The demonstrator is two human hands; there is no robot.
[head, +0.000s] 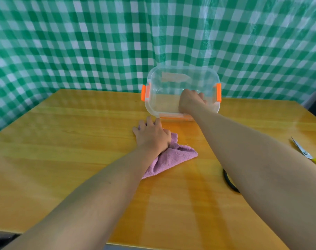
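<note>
At bench [63, 141] centre, the left hand [151, 136] presses flat, fingers extended, on the cloth [173, 157]. Apply even palm pressure and wipe toward the box [168, 91]. Just beyond, the right hand [191, 101] grips the box rim, tilting it up on its near edge. Hold the tilt firm so the cloth can pass beneath.

We're looking forward and down from head height, close in: left hand [151, 136] mid-frame, right hand [191, 101] just beyond it, checked curtain [99, 42] filling the view past both.
</note>
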